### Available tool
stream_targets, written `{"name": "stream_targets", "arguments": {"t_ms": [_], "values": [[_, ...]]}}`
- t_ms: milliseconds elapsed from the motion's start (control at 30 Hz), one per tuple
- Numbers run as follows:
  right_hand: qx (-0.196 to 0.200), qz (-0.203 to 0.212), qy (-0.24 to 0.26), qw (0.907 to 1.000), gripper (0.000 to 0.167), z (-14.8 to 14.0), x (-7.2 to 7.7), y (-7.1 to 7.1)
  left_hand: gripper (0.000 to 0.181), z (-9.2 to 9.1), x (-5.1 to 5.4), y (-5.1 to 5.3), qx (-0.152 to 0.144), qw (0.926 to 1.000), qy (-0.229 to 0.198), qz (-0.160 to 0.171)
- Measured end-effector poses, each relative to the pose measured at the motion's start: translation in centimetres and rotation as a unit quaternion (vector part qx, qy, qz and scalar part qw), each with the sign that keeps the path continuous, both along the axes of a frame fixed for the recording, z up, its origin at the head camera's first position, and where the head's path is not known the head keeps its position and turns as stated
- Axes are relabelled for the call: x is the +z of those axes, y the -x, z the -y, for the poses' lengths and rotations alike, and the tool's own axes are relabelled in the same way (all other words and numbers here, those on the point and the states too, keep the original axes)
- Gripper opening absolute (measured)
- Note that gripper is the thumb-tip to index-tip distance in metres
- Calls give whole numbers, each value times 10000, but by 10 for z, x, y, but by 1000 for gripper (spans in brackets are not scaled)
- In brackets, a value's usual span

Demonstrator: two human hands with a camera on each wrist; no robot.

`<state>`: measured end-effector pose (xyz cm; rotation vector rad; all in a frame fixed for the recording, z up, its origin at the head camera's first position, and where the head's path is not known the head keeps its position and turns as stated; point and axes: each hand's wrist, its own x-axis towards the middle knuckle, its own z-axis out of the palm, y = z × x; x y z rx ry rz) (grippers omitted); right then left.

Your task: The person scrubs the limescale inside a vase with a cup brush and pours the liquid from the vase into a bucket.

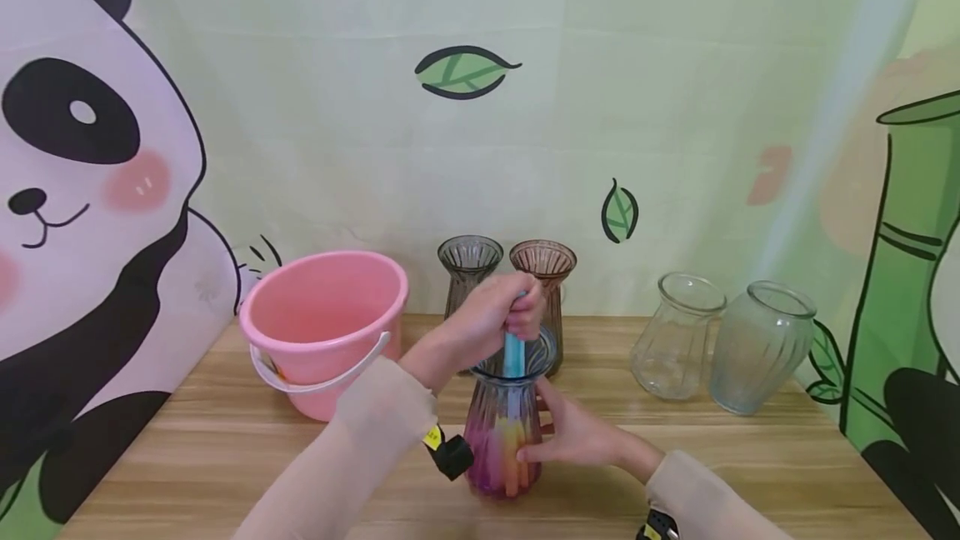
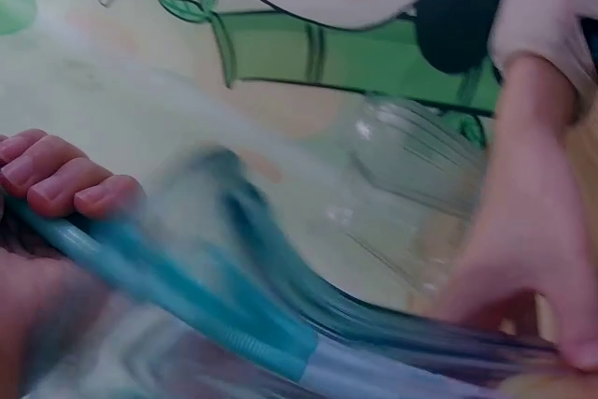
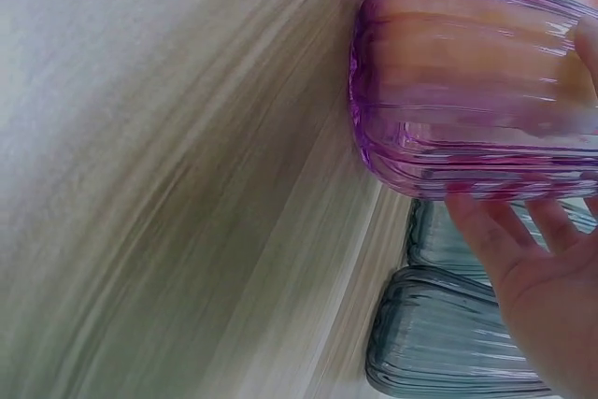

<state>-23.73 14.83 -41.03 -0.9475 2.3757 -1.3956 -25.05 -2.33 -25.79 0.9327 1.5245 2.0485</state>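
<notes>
Your left hand (image 1: 498,307) is clamped round the top of a blue-handled scrubber (image 1: 514,354), fingers curled over it. The scrubber runs down through the mouth of a tinted vase (image 1: 486,440), bluish above and purple below, and its orange-yellow end shows through the lower glass. Your right hand (image 1: 576,432) holds that vase low on its side, thumb in front and fingers on the far side. You have the vase about upright at the middle of the bench (image 1: 600,494); whether its base touches the wood, you cannot tell. Just behind it stand a grey vase (image 1: 461,286) and a brownish vase (image 1: 552,294). To your left is a pink bucket (image 1: 322,367); to your right, a clear vase (image 1: 670,348) stands close beside a pale bluish vase (image 1: 757,361).
</notes>
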Motion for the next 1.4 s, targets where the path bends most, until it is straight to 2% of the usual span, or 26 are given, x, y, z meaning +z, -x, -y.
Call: {"name": "stream_targets", "arguments": {"t_ms": [67,167,333,467,667,733,800,1033,1133,1233,1400], "values": [[-12,-44,3,10000,78,0,0,-1,32,-1,-9,1,-73,9999,113,-31],[2,-65,22,10000,79,0,-1,-2,32,-2,-14,2,-128,9997,126,-183],[312,-137,-238,9991,73,-2,5,-1,31,-2,-15,2,-166,9995,182,-209],[545,-19,-426,9976,68,-4,9,2,31,-3,-15,1,-150,9995,213,-174],[599,249,-149,9978,67,-4,6,4,33,-3,-12,-1,160,9997,-31,-161],[562,283,-69,9980,67,-3,5,4,33,-2,-6,-2,243,9995,-114,-183],[501,302,-58,9983,68,-3,4,4,34,0,4,-3,278,9992,-129,-244],[264,434,-91,9987,78,-1,5,4,34,5,63,-6,429,9972,-52,-614],[234,597,-61,9979,82,0,6,4,32,5,81,-8,526,9963,-71,-672],[218,646,-57,9977,83,1,7,3,32,5,88,-9,519,9963,-79,-676],[209,555,-104,9982,85,2,9,2,33,4,82,-11,325,9968,-177,-709]]}}
